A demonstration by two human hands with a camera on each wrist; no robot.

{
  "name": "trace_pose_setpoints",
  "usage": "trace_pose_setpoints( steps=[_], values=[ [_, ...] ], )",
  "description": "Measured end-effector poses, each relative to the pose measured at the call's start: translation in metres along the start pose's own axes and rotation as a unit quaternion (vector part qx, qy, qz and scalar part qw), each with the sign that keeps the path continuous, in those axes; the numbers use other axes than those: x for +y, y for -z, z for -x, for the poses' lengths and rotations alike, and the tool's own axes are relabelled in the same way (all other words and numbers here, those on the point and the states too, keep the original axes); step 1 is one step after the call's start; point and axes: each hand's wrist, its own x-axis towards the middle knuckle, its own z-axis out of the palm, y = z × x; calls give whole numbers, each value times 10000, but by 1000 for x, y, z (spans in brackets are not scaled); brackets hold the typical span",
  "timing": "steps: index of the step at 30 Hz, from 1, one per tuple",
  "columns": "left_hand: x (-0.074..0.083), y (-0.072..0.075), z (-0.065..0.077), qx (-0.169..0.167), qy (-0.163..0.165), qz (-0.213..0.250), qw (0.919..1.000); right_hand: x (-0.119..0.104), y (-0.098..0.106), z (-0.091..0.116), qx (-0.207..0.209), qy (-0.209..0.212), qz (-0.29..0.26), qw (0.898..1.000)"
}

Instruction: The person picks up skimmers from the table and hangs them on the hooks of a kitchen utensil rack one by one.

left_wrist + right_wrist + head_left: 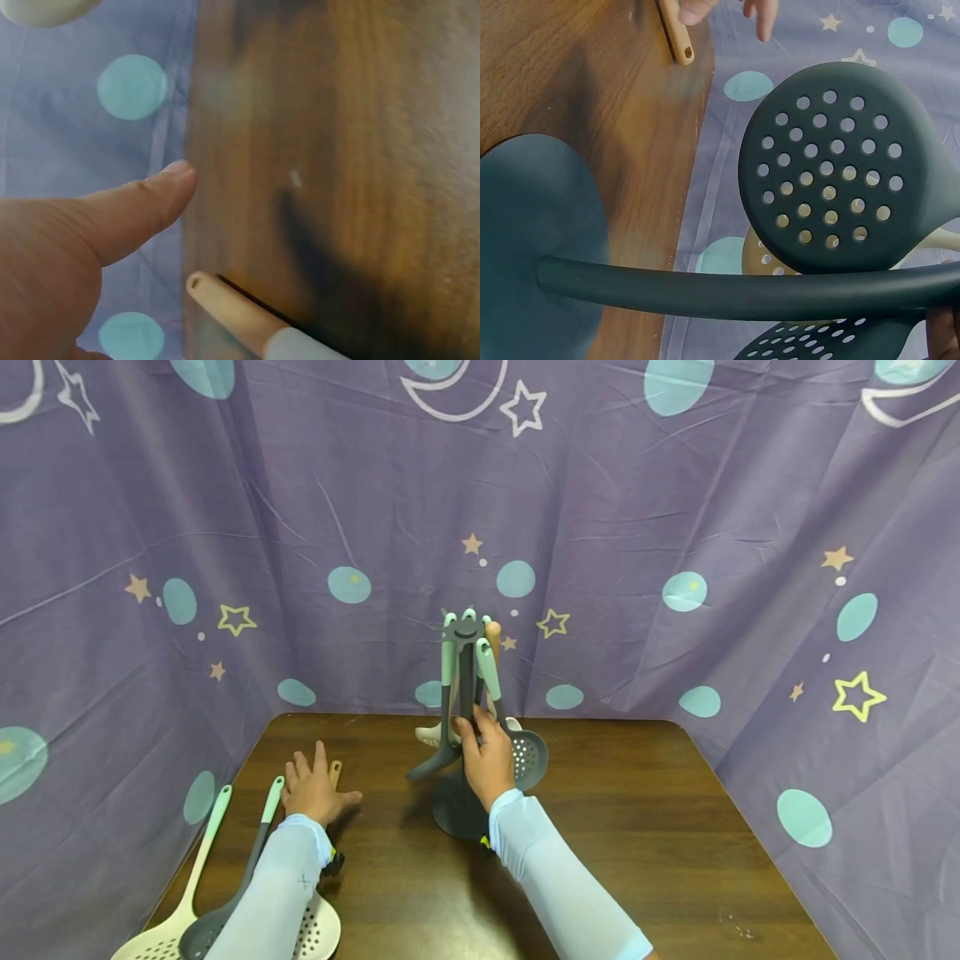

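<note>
The dark utensil stand [467, 681], smooth with a slim pole and round base, is on the glossy, wood-grained surface [622, 810]; the right grip [489, 760] holds its pole. Mint-handled tools hang from it, including a skimmer [529, 758] pierced with round holes, to the pole's right. Left of the stand, the left grip [311, 795] spreads wide by a wooden handle [335, 770]; whether they touch cannot be told. Farther left of it lie 2 mint-handled utensils, a pale turner [180, 922] and a dark turner [213, 922]. The left sleeve [273, 885] partly covers a pale perforated head [321, 928]. Creased purple cloth [600, 527] hangs behind the stand.
</note>
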Motion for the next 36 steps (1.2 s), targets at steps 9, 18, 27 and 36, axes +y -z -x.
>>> trace_pose_setpoints(
  steps=[9,18,27,36],
  values=[
    [-14,-9,1,7,218,-241,9995,1,0,0,-1,-30,22,10000],
    [-19,-12,3,73,254,-552,9981,0,0,1,47,57,57,10000],
    [-25,-13,0,43,225,-578,9981,-1,0,0,3,-5,76,10000],
    [-30,-15,-4,62,197,-498,9985,-1,1,0,-2,17,80,10000]
  ],
)
